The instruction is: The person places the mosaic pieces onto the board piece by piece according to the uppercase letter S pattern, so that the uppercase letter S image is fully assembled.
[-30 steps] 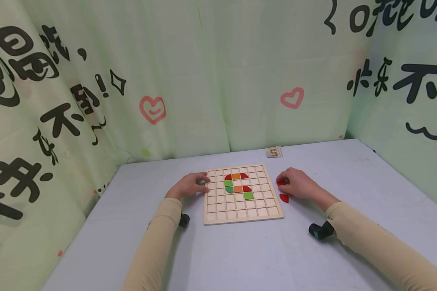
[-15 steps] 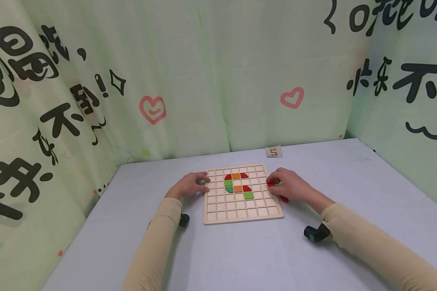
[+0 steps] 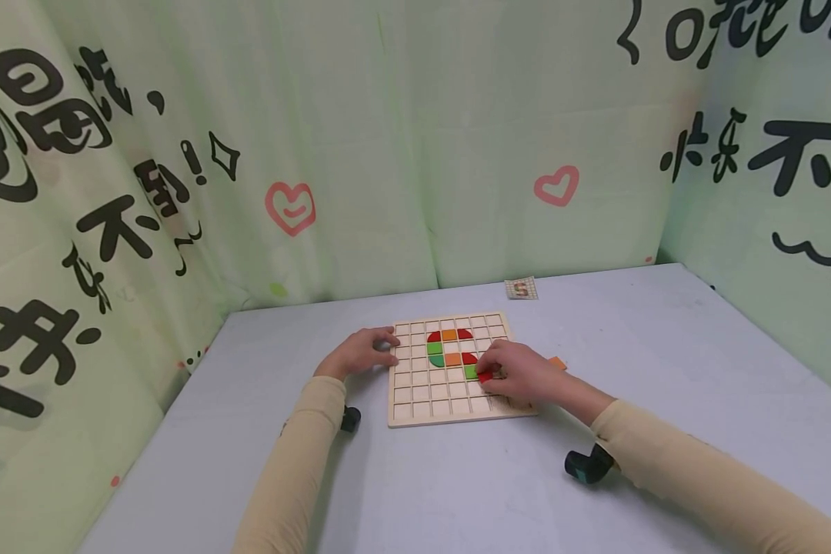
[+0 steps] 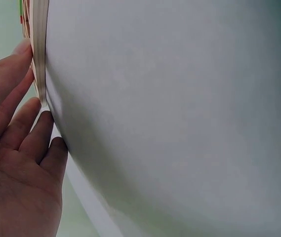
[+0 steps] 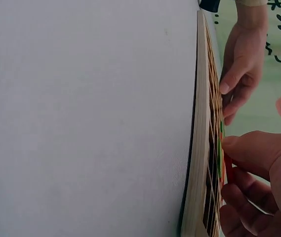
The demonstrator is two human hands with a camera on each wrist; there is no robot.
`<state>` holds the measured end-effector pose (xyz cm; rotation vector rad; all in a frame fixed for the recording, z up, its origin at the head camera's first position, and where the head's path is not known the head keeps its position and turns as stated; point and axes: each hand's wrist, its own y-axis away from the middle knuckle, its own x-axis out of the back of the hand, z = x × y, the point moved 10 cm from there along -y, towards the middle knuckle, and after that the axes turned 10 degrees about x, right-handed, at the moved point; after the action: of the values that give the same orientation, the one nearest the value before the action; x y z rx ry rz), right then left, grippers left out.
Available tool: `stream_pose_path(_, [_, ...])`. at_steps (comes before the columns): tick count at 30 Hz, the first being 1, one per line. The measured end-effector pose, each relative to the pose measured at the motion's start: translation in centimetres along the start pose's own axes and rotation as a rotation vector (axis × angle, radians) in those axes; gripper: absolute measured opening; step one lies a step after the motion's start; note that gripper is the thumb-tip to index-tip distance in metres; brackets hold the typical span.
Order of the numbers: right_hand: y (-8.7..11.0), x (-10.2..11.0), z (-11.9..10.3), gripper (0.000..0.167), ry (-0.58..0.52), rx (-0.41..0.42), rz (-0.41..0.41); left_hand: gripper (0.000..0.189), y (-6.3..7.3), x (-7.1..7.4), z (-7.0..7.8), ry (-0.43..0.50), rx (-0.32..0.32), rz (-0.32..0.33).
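Note:
A square wooden grid board [image 3: 422, 400] lies on the white table. My left hand [image 3: 356, 355] rests at its left edge, thumb and fingertips touching the frame with fingers fairly straight, as the left wrist view also shows. Over the board's right half, my right hand [image 3: 526, 373] pinches a red quarter-circle tile [image 3: 485, 378] between thumb and fingers. That tile is just right of a green square tile [image 3: 470, 372]. Red, orange and green tiles form a curved figure in the cells, including an orange square tile [image 3: 453, 359]. The right wrist view shows the red tile close over the board.
A small patterned card [image 3: 521, 288] lies at the table's back edge. Part of an orange tile [image 3: 558, 362] shows behind my right wrist, on the table right of the board. Printed curtains [image 3: 415, 154] stand behind and at both sides.
My right hand has carried the red tile from the table beside the board leftward and nearer, over the grid. An orange tile has come into sight behind it. My left hand stays put.

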<state>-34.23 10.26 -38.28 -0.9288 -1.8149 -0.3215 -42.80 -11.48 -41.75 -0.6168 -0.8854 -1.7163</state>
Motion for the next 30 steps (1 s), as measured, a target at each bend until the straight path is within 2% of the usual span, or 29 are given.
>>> stream_pose_path(9, [-0.4, -0.9, -1.1, 0.017, 0.001, 0.024, -0.017, 0.034, 0.1, 0.0, 0.1, -0.005, -0.014, -0.003])
stream_pose_path(19, [-0.6, -1.4, -0.9, 0.016, -0.002, -0.014, -0.039, 0.035, -0.1, -0.1, 0.0, -0.008, -0.008, -0.002])
stream_pose_path(30, [-0.6, -1.3, -1.0, 0.015, 0.007, -0.001, -0.049, 0.033, 0.0, 0.0, 0.0, -0.014, -0.001, 0.002])
